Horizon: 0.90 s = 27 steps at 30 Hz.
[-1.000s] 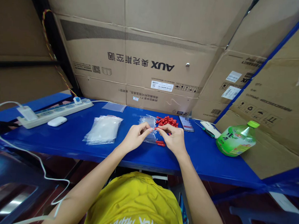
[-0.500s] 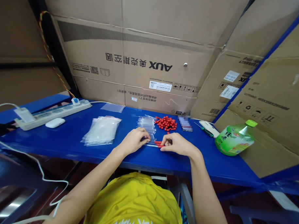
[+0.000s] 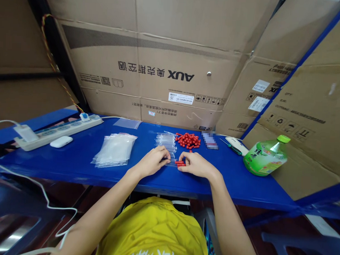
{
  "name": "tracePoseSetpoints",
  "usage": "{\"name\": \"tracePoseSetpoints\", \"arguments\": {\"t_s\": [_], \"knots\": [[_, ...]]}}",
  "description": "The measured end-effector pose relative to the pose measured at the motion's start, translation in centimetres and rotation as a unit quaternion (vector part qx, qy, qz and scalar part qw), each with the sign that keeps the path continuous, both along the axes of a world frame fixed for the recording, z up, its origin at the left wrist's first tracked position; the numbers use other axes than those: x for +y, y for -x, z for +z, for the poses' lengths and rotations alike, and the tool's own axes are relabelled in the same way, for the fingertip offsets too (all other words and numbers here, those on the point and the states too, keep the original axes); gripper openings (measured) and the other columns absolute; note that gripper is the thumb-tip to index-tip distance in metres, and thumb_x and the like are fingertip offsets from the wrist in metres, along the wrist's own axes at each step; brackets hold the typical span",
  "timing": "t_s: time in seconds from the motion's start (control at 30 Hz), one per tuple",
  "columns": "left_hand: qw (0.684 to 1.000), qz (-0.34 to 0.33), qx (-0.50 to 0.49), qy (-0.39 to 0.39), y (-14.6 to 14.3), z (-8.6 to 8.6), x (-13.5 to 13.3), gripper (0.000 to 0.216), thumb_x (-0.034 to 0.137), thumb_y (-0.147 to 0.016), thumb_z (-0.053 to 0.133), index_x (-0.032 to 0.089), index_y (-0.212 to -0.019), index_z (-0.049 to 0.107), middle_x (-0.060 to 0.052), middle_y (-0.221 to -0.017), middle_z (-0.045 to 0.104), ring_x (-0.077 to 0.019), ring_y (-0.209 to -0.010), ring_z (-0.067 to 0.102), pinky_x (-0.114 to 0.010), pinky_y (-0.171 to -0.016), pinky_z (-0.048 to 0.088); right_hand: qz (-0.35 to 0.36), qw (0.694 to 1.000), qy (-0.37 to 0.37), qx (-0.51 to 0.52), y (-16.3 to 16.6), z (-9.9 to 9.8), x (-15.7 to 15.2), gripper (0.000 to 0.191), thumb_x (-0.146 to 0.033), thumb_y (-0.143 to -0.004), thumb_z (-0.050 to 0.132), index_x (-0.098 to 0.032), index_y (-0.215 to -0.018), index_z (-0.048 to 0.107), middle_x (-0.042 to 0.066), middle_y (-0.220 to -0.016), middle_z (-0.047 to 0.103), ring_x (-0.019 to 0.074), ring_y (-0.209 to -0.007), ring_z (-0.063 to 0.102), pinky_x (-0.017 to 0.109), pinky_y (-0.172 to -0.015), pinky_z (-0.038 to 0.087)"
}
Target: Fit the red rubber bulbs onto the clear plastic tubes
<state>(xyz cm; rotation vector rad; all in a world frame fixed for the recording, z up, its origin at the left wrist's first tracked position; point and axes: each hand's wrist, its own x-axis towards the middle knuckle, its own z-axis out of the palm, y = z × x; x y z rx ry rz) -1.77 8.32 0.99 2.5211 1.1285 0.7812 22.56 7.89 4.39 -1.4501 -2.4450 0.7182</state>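
Both hands rest low on the blue table [image 3: 74, 159]. My left hand [image 3: 153, 161] is curled with its fingertips on the near end of a row of clear thin tubes [image 3: 166, 141]. My right hand [image 3: 195, 164] is closed in a pinch beside a few red-capped tubes [image 3: 180, 163] that lie between the two hands. A heap of small red caps [image 3: 188, 140] lies just behind my right hand. What my fingers grip is hidden.
A stack of clear plastic bags [image 3: 115, 149] lies left of the tubes. Further left are a white earbud case [image 3: 61, 141] and a power strip [image 3: 55, 130]. A green bottle [image 3: 265, 155] lies on its side at the right, near a white tool [image 3: 236, 145]. Cardboard boxes [image 3: 161, 67] wall the back.
Both hands came down from a raised pinch, where they held a tube together, to the table surface. My right hand then slid slightly left toward the red-capped tubes.
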Motion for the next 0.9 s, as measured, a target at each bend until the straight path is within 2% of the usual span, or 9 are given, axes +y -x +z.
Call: {"name": "tracePoseSetpoints", "arguments": {"t_s": [0.13, 0.3, 0.43, 0.53, 0.7, 0.77, 0.9], "knots": [[1.000, 0.000, 0.005, -0.023, -0.1, 0.2, -0.1, 0.015, 0.025, -0.103, 0.050, 0.019, -0.098, 0.063, -0.008, -0.103, 0.065, -0.0218, -0.096, 0.061, -0.032, -0.085, 0.046, -0.006, 1.000, -0.012, 0.001, 0.5, 0.1, -0.1, 0.019, -0.034, -0.082, 0.074, -0.023, -0.095, 0.064, -0.005, -0.066, 0.063, 0.0153, -0.067, 0.056, 0.026, -0.062, 0.032], [0.999, 0.037, 0.013, -0.035, -0.2, 0.5, -0.2, 0.025, 0.029, -0.108, 0.039, 0.019, -0.100, 0.060, -0.008, -0.103, 0.065, -0.0213, -0.089, 0.062, -0.034, -0.083, 0.045, -0.024, 0.999, -0.042, -0.006, 1.5, -0.1, -0.1, 0.019, -0.036, -0.083, 0.074, -0.023, -0.095, 0.066, -0.003, -0.071, 0.066, 0.0160, -0.069, 0.058, 0.026, -0.063, 0.031], [0.997, 0.059, -0.047, -0.024, -0.3, 0.8, -0.2, 0.028, 0.031, -0.109, 0.034, 0.019, -0.098, 0.057, -0.007, -0.094, 0.065, -0.0208, -0.085, 0.062, -0.032, -0.077, 0.044, -0.042, 0.997, -0.067, -0.002, 2.2, -0.6, -0.1, 0.019, -0.036, -0.084, 0.074, -0.023, -0.095, 0.066, -0.002, -0.073, 0.068, 0.0166, -0.070, 0.061, 0.026, -0.063, 0.031], [0.994, 0.076, -0.078, -0.012, -0.3, 1.1, -0.4, 0.026, 0.037, -0.109, 0.037, 0.020, -0.106, 0.057, -0.005, -0.092, 0.067, -0.0207, -0.083, 0.063, -0.032, -0.076, 0.044, -0.051, 0.995, -0.081, 0.006, 2.6, -0.9, -0.1, 0.021, -0.038, -0.086, 0.075, -0.023, -0.097, 0.066, -0.001, -0.075, 0.069, 0.0170, -0.073, 0.062, 0.026, -0.063, 0.031], [0.997, 0.054, -0.038, -0.039, -0.5, 1.5, -0.9, 0.031, 0.038, -0.110, 0.033, 0.022, -0.111, 0.058, -0.007, -0.109, 0.067, -0.0226, -0.100, 0.064, -0.035, -0.088, 0.044, -0.049, 0.996, -0.068, 0.027, 2.0, -0.7, 0.1, 0.033, -0.050, -0.089, 0.072, -0.024, -0.108, 0.068, -0.003, -0.073, 0.069, 0.0176, -0.074, 0.065, 0.026, -0.064, 0.034], [0.997, 0.062, -0.017, -0.051, -0.5, 1.5, -0.9, 0.035, 0.039, -0.111, 0.028, 0.022, -0.112, 0.059, -0.007, -0.111, 0.064, -0.0230, -0.101, 0.063, -0.036, -0.088, 0.045, -0.074, 0.993, -0.080, 0.039, 1.0, -0.5, 0.4, 0.035, -0.052, -0.093, 0.068, -0.025, -0.115, 0.067, -0.003, -0.074, 0.069, 0.0180, -0.075, 0.066, 0.026, -0.066, 0.036], [0.996, 0.075, -0.011, -0.055, -0.5, 1.4, -0.9, 0.037, 0.038, -0.111, 0.025, 0.021, -0.111, 0.059, -0.008, -0.109, 0.060, -0.0219, -0.094, 0.062, -0.036, -0.087, 0.047, -0.174, 0.976, -0.127, 0.022, -1.2, -0.6, 1.3, 0.030, -0.039, -0.100, 0.059, -0.027, -0.127, 0.061, -0.001, -0.080, 0.072, 0.0199, -0.083, 0.069, 0.028, -0.071, 0.040]]}}
